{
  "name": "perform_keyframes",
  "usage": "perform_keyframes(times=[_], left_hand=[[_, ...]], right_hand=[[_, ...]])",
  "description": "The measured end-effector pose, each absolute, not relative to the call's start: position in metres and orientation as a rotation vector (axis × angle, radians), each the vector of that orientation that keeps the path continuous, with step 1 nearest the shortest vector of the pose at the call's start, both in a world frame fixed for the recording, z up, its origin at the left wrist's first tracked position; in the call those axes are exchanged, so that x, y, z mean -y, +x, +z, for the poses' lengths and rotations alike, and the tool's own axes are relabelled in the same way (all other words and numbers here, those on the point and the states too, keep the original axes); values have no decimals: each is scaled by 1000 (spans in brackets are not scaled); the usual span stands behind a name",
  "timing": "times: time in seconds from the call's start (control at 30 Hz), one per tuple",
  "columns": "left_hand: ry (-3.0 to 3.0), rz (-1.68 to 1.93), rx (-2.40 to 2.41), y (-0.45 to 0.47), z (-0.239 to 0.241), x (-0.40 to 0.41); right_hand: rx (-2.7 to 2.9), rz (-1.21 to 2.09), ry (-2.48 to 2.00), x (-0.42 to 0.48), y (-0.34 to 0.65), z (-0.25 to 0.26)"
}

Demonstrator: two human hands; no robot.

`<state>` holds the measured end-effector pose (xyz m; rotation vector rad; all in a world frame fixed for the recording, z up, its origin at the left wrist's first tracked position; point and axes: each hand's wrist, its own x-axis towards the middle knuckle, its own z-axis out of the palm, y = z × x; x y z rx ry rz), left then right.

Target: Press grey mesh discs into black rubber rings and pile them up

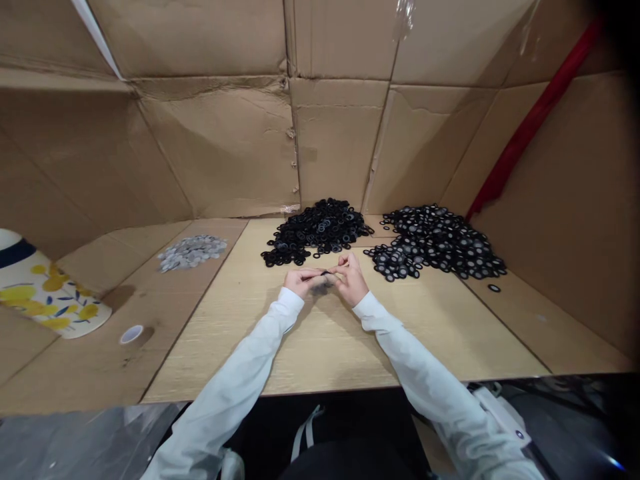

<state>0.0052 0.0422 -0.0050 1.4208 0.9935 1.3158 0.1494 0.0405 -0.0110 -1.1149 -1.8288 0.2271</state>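
While left hand (301,281) and right hand (354,281), both nearly closed, pinch a blurred dark piece (325,273) between them, presumably for control, black rings (323,225) lie beyond, grey-centred rings (440,241) right, grey discs (194,253) left, piled apart, likely to avoid mixing.

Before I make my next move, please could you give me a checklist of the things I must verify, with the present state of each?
1. Left hand and right hand meet at the small dark piece: ok.
2. Details of that piece are readable: cannot tell; fingers and blur hide it.
3. Black rings are piled just beyond the hands: ok.
4. Grey discs lie apart from the black rings: ok, farther left.
5. Rings with pale centres are all together: not ok; a single ring lies apart.
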Motion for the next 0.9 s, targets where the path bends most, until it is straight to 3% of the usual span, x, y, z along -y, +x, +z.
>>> perform_keyframes(times=[0.27, 0.37, 0.6, 0.9], left_hand=[[1310, 1256, -966, 10, -8, -42], [1199, 1300, -1000, 10, -8, -43], [771, 1364, -892, 17, -8, -43], [813, 1323, -869, 19, -11, -42]], right_hand=[[2005, 11, -1164, -38, 151, -11], [1937, 160, -1099, -39, 148, -13], [1508, 916, -990, -46, 137, -23], [1316, 851, -1081, -51, 134, -28]])
